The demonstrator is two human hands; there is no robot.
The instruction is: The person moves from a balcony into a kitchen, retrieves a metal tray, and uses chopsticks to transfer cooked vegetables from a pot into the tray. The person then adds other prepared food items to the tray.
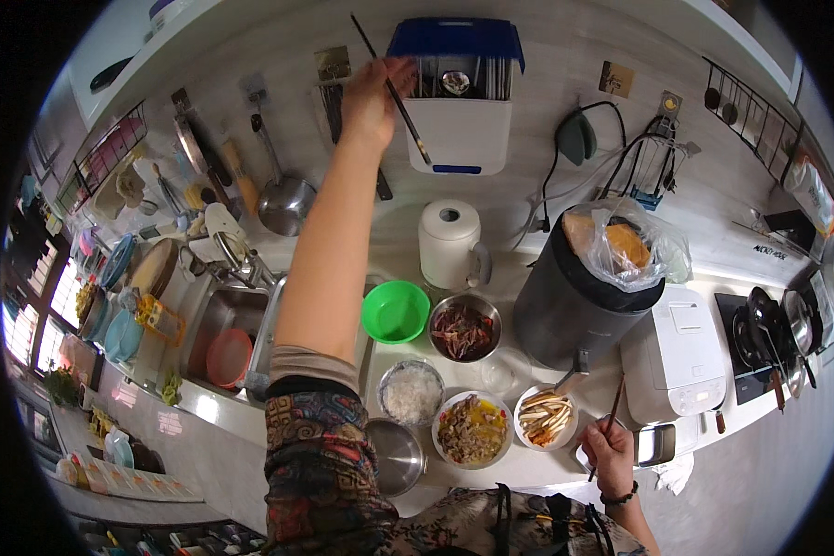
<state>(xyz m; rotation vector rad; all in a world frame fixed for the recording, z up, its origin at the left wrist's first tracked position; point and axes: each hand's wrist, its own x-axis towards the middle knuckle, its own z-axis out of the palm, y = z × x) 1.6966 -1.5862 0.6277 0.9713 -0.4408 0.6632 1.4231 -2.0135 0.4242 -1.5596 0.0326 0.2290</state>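
My left hand (370, 104) is raised at the wall and holds a dark chopstick (417, 134), which slants down across the front of a white wall-mounted utensil box (459, 132). The box's blue lid (455, 36) is up, and utensils show inside. My right hand (609, 450) grips a thin brown stick, apparently a chopstick (618, 397), at the counter's front edge. Left of it stands a white bowl of pale brown-edged strips (546, 417). Beside that is a bowl of cooked meat pieces in yellow liquid (472, 429).
Around these are a bowl of rice (411, 393), a steel bowl of dark food (467, 332), a green bowl (396, 313) and a white kettle (449, 243). A tall dark appliance (563, 320) and white cooker (681, 354) stand right. The sink (215, 313) lies left.
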